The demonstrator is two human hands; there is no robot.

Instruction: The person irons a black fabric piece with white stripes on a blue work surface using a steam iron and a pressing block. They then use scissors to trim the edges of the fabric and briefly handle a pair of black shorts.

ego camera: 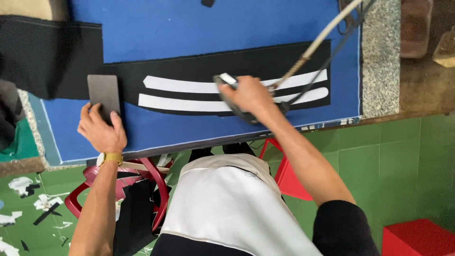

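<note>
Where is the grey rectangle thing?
The grey rectangular block lies left on the blue pad, under the left hand's fingers, beside the white strips.

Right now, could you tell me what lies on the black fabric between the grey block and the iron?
In the head view, two white strips lie there on the black fabric.

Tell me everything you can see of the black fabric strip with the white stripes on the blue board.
The black fabric strip lies flat across the blue board, long and slightly curved. Two white stripes run along its length, one above the other. The right hand presses an iron on its middle. At its left end a grey block rests under the left hand.
</note>
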